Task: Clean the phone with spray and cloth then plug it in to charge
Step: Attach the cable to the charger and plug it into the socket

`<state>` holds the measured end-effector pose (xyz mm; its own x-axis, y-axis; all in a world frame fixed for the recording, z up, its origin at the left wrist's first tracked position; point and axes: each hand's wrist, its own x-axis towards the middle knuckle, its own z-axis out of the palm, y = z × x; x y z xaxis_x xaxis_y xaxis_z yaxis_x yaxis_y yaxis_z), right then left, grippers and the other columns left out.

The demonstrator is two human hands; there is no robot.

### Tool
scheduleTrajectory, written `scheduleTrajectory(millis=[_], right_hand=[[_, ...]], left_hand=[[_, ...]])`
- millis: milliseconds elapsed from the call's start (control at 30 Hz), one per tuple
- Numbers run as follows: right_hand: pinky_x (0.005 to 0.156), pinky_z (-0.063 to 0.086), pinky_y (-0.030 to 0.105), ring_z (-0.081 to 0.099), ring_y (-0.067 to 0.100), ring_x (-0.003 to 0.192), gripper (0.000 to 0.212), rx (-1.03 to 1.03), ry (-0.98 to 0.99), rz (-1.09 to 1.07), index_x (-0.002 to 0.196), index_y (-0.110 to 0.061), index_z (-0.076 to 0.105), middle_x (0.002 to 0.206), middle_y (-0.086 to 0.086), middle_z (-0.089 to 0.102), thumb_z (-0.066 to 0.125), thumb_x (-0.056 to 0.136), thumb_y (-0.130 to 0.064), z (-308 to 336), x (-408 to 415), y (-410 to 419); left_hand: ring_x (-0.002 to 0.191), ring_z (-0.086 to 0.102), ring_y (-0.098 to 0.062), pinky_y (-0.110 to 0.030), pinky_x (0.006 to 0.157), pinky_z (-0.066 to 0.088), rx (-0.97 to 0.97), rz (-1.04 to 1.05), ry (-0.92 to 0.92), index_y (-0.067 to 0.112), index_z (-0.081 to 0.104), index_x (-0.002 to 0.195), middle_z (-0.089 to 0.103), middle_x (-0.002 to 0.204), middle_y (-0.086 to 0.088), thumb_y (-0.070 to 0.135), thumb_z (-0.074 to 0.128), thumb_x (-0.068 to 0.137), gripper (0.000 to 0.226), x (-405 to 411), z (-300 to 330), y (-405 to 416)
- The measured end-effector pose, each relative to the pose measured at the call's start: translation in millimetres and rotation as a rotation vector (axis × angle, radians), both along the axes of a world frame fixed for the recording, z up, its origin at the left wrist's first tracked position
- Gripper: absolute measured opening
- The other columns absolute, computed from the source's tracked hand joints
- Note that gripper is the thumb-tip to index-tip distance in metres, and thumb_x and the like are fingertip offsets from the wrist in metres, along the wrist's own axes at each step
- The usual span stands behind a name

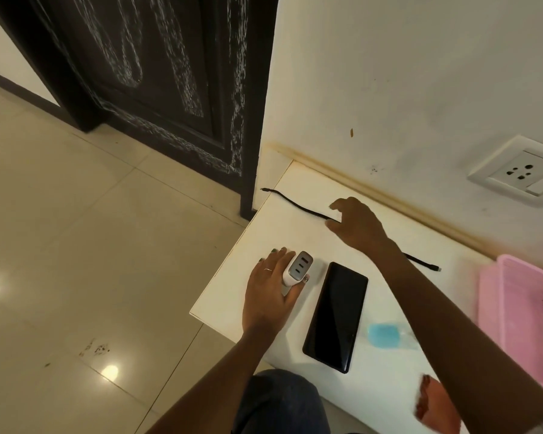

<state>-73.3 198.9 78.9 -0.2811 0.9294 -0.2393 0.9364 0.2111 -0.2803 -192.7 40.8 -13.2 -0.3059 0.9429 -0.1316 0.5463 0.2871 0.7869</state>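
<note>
A black phone (336, 316) lies screen-up on the white table (251, 296). My left hand (271, 289) grips a white charger adapter (297, 267) just left of the phone. My right hand (358, 223) hovers with its fingers spread over a black cable (295, 205) that runs across the table towards the wall; whether it touches the cable is unclear. A small spray bottle with blue liquid (386, 335) lies on its side to the right of the phone, partly behind my right forearm. An orange cloth (436, 402) shows under that arm.
A white wall socket (521, 172) sits on the wall at the right. A pink plastic basket (524, 314) stands at the table's right end. A dark door (157, 73) and beige tiled floor (76, 245) lie left of the table.
</note>
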Motion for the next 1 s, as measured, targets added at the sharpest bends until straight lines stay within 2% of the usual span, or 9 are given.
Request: scheduleTrajectory(millis=[133, 233, 367, 567, 667, 767, 867, 933, 1000], right_hand=[[0.089, 0.043, 0.038, 0.049, 0.029, 0.114, 0.038, -0.041, -0.210, 0.032, 0.124, -0.010, 0.050, 0.124, 0.011, 0.051, 0.056, 0.089, -0.023, -21.2, 14.4, 11.3], [0.078, 0.044, 0.035, 0.054, 0.028, 0.103, 0.026, 0.046, -0.240, 0.050, 0.114, -0.009, 0.054, 0.113, 0.010, 0.055, 0.053, 0.090, -0.016, -29.2, 17.1, 11.9], [0.063, 0.038, 0.028, 0.058, 0.025, 0.086, 0.012, 0.108, -0.376, 0.106, 0.097, -0.008, 0.057, 0.096, 0.008, 0.061, 0.048, 0.088, -0.005, -28.2, 15.8, 12.3], [0.063, 0.039, 0.028, 0.054, 0.024, 0.070, 0.008, 0.052, -0.466, 0.089, 0.075, -0.011, 0.048, 0.078, 0.007, 0.057, 0.051, 0.078, -0.003, -22.9, 42.1, 12.3], [0.064, 0.040, 0.029, 0.050, 0.022, 0.066, 0.011, 0.004, -0.558, 0.043, 0.073, -0.012, 0.047, 0.066, 0.000, 0.046, 0.051, 0.074, -0.002, -19.3, 66.4, 10.6], [0.065, 0.041, 0.029, 0.054, 0.021, 0.067, 0.009, -0.049, -0.604, 0.000, 0.077, -0.011, 0.052, 0.068, -0.001, 0.049, 0.053, 0.074, -0.003, -16.4, 88.0, 8.1], [0.069, 0.042, 0.030, 0.059, 0.021, 0.081, 0.013, -0.166, -0.548, -0.025, 0.086, -0.014, 0.059, 0.085, -0.001, 0.060, 0.066, 0.075, -0.016, -9.8, 96.8, 9.2], [0.076, 0.043, 0.031, 0.057, 0.020, 0.095, 0.020, -0.175, -0.398, -0.045, 0.092, -0.020, 0.059, 0.099, -0.004, 0.060, 0.069, 0.077, -0.030, -7.7, 91.3, 11.7], [0.080, 0.042, 0.031, 0.056, 0.019, 0.101, 0.024, -0.103, -0.198, -0.076, 0.096, -0.024, 0.059, 0.101, -0.005, 0.058, 0.068, 0.079, -0.037, -6.8, 76.0, 13.4]], left_hand=[[0.140, 0.033, -0.019, -0.043, 0.116, 0.023, 0.033, -0.007, -0.002, 0.037, 0.039, 0.140, 0.036, 0.151, 0.010, 0.067, 0.038, 0.081, 0.066, -0.4, 0.7, -1.4], [0.140, 0.033, -0.018, -0.043, 0.117, 0.024, 0.028, -0.002, -0.015, 0.040, 0.037, 0.139, 0.036, 0.151, 0.011, 0.067, 0.038, 0.081, 0.064, -0.4, 0.5, -1.6], [0.139, 0.035, -0.018, -0.042, 0.116, 0.024, 0.034, 0.005, -0.011, 0.038, 0.040, 0.139, 0.038, 0.150, 0.011, 0.065, 0.041, 0.082, 0.063, -0.3, -0.1, -1.2], [0.139, 0.035, -0.020, -0.042, 0.116, 0.024, 0.042, -0.009, 0.016, 0.035, 0.041, 0.140, 0.038, 0.150, 0.009, 0.063, 0.041, 0.082, 0.064, -0.7, 1.7, -1.9], [0.139, 0.035, -0.020, -0.043, 0.116, 0.025, 0.049, -0.013, 0.027, 0.033, 0.042, 0.140, 0.038, 0.150, 0.008, 0.062, 0.042, 0.083, 0.064, -1.1, 2.6, -2.2], [0.140, 0.034, -0.019, -0.043, 0.117, 0.025, 0.047, -0.008, 0.018, 0.033, 0.042, 0.139, 0.038, 0.150, 0.009, 0.063, 0.041, 0.083, 0.064, -0.8, 3.0, -2.2], [0.139, 0.035, -0.018, -0.044, 0.117, 0.027, 0.048, -0.003, 0.014, 0.034, 0.042, 0.139, 0.039, 0.150, 0.009, 0.063, 0.042, 0.083, 0.063, 0.0, 3.0, -1.9], [0.139, 0.036, -0.019, -0.045, 0.116, 0.028, 0.051, -0.004, 0.021, 0.034, 0.043, 0.139, 0.039, 0.150, 0.008, 0.062, 0.043, 0.083, 0.063, 0.3, 2.5, -1.8], [0.138, 0.037, -0.020, -0.046, 0.115, 0.029, 0.060, -0.004, 0.030, 0.033, 0.044, 0.139, 0.040, 0.149, 0.007, 0.061, 0.044, 0.083, 0.063, 0.3, 1.7, -1.8]])
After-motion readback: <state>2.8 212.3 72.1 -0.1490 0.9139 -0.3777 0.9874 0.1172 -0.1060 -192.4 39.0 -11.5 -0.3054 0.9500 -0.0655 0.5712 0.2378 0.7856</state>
